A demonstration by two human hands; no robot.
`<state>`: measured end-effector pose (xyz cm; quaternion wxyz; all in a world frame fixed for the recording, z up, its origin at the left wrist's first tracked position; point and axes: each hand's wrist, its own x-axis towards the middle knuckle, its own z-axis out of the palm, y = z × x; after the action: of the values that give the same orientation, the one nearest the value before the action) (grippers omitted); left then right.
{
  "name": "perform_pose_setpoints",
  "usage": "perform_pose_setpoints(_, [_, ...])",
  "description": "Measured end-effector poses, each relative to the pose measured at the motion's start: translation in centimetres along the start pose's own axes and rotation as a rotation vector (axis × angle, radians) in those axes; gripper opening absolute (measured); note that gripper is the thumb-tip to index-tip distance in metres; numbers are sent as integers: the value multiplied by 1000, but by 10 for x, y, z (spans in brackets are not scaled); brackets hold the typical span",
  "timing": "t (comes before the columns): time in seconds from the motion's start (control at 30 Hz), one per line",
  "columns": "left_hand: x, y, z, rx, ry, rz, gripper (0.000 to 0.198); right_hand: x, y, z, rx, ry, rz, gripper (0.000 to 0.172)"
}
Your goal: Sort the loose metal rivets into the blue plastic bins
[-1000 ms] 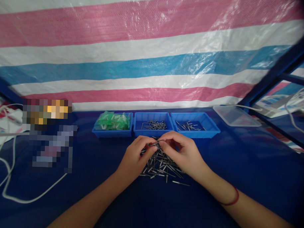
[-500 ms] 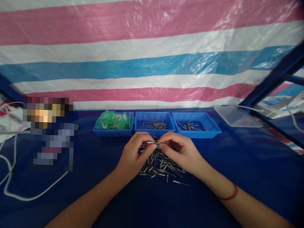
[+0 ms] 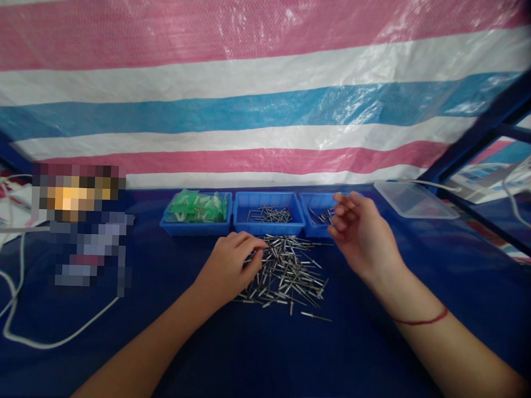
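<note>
A pile of blind rivets (image 3: 284, 269), slim metal pieces with thin pins, lies loose on the dark blue table. My left hand (image 3: 235, 262) rests at the pile's left edge, fingers bent over the rivets. Its thumb and forefinger are apart, with nothing seen between them. My right hand (image 3: 368, 237) is raised over the front of the right-hand blue bin (image 3: 310, 226). Its fingers curl loosely away from the thumb, and no rivet shows in them. Several rivets lie in that bin, partly hidden by the hand. More rivets lie in the middle blue bin (image 3: 268, 228).
The left blue bin (image 3: 195, 227) holds green plastic packets (image 3: 198, 206). A clear plastic lid (image 3: 416, 201) lies at the back right. White cables (image 3: 46, 346) run along the left side beside a blurred-out area. Striped sheeting (image 3: 251, 123) hangs behind the table.
My hands have come apart; before, they met over the pile around a rivet. The right has moved right to its bin and its fingers have opened. My left has stayed near the pile.
</note>
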<state>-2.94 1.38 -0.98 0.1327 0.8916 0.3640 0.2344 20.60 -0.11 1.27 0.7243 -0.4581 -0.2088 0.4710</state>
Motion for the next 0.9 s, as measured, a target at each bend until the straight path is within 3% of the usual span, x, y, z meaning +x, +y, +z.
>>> perform_pose_setpoints(0.27, [-1, -1, 3, 178, -148, -36, 16, -13, 0, 7, -15, -96, 100, 13])
perform_pose_setpoints(0.5, [-4, 5, 8, 142, -180, -135, 13, -21, 15, 8, -389, -298, -33, 20])
perform_pose_setpoints(0.57, [-4, 6, 8, 117, -152, -161, 13, -21, 16, 8, -600, -396, -141, 22])
perform_pose_setpoints(0.67, [-1, 5, 6, 42, -61, -203, 14, -23, 15, 7, -940, -674, -313, 20])
perform_pose_setpoints(0.73, [1, 4, 4, -65, 27, -220, 14, -26, 16, 6, -1079, -787, -384, 17])
perform_pose_setpoints(0.8, [2, 5, 2, -199, 109, -230, 13, -29, 20, 7, -1104, -769, -392, 18])
perform_pose_setpoints(0.9, [2, 8, 2, -350, 181, -258, 13, -32, 27, 8, -995, -641, -311, 28])
